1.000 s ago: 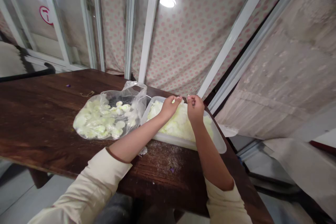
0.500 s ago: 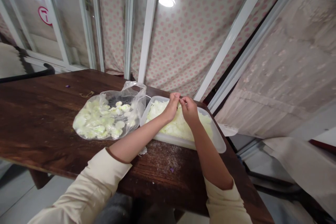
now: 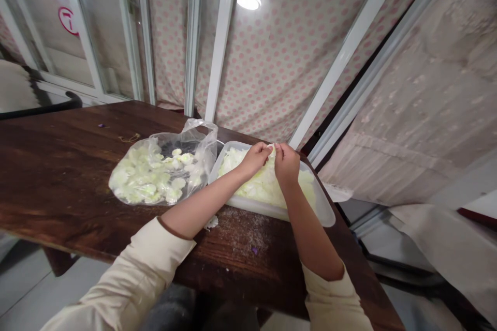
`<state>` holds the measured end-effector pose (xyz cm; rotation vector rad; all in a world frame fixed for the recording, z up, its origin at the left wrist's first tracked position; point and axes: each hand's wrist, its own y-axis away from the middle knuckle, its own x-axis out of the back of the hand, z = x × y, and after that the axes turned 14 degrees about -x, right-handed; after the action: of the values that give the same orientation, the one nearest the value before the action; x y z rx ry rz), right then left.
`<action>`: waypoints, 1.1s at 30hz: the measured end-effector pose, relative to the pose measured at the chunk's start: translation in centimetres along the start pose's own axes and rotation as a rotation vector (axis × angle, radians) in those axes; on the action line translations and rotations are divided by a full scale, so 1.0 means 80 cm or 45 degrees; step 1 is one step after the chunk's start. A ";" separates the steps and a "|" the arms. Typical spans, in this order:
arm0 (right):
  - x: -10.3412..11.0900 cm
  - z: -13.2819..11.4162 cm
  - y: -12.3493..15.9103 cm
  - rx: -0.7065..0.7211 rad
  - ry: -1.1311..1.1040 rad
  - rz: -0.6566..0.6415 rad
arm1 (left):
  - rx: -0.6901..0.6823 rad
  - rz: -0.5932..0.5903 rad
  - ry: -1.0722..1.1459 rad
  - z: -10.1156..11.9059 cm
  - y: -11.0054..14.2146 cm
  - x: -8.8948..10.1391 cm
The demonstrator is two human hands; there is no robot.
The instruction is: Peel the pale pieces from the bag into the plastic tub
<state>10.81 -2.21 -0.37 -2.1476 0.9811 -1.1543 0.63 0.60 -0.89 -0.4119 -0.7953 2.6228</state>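
Observation:
My left hand [image 3: 254, 159] and my right hand [image 3: 287, 162] meet above a clear plastic tray [image 3: 324, 209] heaped with pale, whitish-green shredded pieces [image 3: 264, 186]. Both hands pinch one small pale piece [image 3: 271, 150] between their fingertips, left thumb and fingers on one side, right on the other. The tray sits near the right end of a dark wooden table [image 3: 58, 176]. Left of the tray lies a clear plastic bag [image 3: 163, 168], open at the top and holding several pale green chunks.
White crumbs and a tiny purple speck [image 3: 254, 251] dot the table in front of the tray. A rubber band [image 3: 128, 138] lies farther left. Window frames and a dotted curtain [image 3: 272, 62] stand behind the table. The table's right edge drops off beside the tray.
My hands came together from a small gap and now both pinch the same pale piece, held slightly higher over the tray. Bag and tray have not moved.

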 end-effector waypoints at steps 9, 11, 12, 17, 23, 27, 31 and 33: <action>0.003 -0.005 0.003 0.012 0.293 0.003 | -0.084 -0.058 0.017 -0.004 0.000 0.001; 0.005 -0.007 0.004 -0.066 0.314 -0.016 | -0.082 -0.064 0.014 -0.005 0.001 0.002; 0.005 -0.006 0.003 -0.108 0.315 -0.019 | -0.078 -0.049 0.023 -0.004 0.001 0.003; 0.005 0.005 -0.003 -0.198 0.145 0.017 | -0.079 0.079 0.134 0.000 -0.001 0.004; -0.006 0.010 -0.006 0.001 -0.427 -0.245 | -0.070 0.069 0.144 0.004 -0.001 0.002; -0.009 0.007 -0.006 0.049 -0.422 -0.277 | -0.004 0.069 0.155 0.005 0.000 0.000; -0.006 0.009 -0.007 0.099 -0.262 -0.179 | 0.038 0.021 0.124 0.006 0.001 -0.002; -0.004 0.009 -0.005 0.098 -0.160 -0.124 | 0.065 0.013 0.147 0.006 0.001 -0.003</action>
<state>11.43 -1.62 -0.57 -2.1975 0.7728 -1.0694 0.63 0.21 -0.51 -0.5485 -0.6894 2.5957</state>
